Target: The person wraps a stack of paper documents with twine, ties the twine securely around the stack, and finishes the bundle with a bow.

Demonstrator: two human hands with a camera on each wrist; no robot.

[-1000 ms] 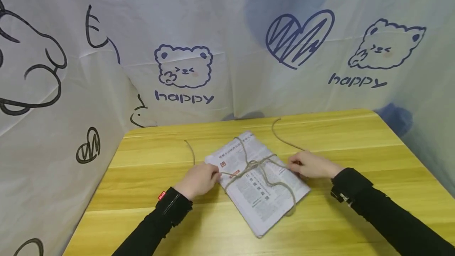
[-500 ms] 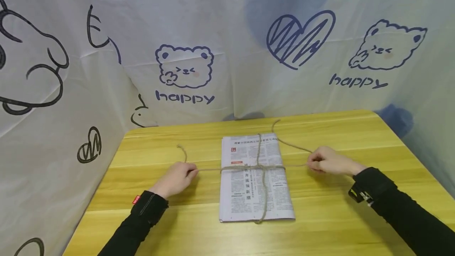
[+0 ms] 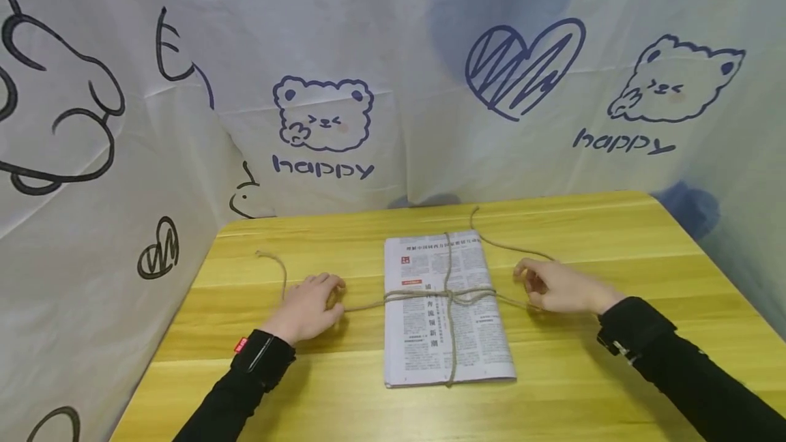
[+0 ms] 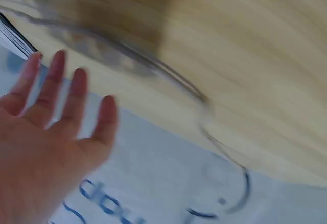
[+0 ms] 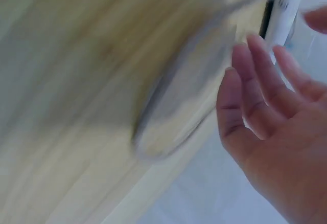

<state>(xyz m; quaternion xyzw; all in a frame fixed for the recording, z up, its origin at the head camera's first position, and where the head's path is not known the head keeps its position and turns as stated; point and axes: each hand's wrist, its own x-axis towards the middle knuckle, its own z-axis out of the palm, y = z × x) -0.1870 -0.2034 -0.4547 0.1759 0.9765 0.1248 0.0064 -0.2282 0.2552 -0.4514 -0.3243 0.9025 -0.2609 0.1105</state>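
Observation:
A folded newspaper stack (image 3: 408,357) lies in the middle of the table, its long side pointing away from me. Brown twine (image 3: 453,340) crosses it both ways, meeting in a knot near the centre. Left of the stack, my left hand (image 3: 307,309) is over one loose twine end, and the left wrist view shows its fingers spread apart from the twine (image 4: 127,52). My right hand (image 3: 565,286) is over the other end on the right. In the right wrist view its fingers are loosely bent with nothing between them, and the twine (image 5: 158,86) loops beside them.
The yellow wood-grain table (image 3: 344,408) has its back edge against a white cloth (image 3: 424,128) printed with bears and hearts. More of this cloth stands along the left and right sides. The loose twine ends curl across the tabletop toward the back.
The newspaper stack has turned from slanted to straight. Both hands pulled the twine taut outward, then let it go; the ends now hang slack on the table.

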